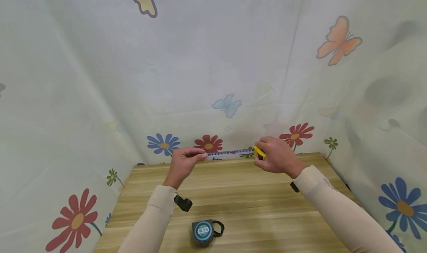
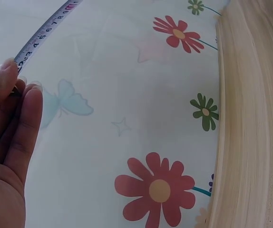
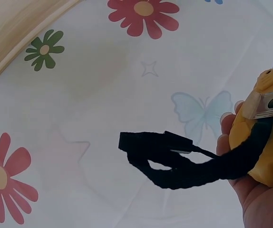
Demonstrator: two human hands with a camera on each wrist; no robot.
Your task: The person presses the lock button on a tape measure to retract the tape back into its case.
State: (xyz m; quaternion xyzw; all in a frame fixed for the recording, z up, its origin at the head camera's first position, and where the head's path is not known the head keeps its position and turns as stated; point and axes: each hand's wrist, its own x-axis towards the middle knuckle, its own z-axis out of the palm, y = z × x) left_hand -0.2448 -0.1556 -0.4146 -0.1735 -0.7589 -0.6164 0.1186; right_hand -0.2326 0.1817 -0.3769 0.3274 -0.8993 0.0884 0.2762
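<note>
A yellow tape measure (image 1: pixel 260 153) with a black wrist strap (image 3: pixel 193 166) is gripped in my right hand (image 1: pixel 277 154). Its pale blade (image 1: pixel 230 153) with printed numbers stretches leftward, pulled out between both hands. Thumb and fingers of my left hand (image 1: pixel 186 160) pinch the blade's free end; the left wrist view shows the blade (image 2: pixel 41 35) rising from those fingertips. Both hands are raised near the table's far edge, before the patterned cloth. In the right wrist view the yellow case (image 3: pixel 269 142) fills the palm, partly cut off by the frame.
On the wooden table (image 1: pixel 240 204) nearer to me lies a second tape measure (image 1: pixel 202 232), dark grey with a blue ring and a black loop. Whitish cloth (image 1: pixel 200 78) printed with flowers and butterflies stands behind the table and along both sides.
</note>
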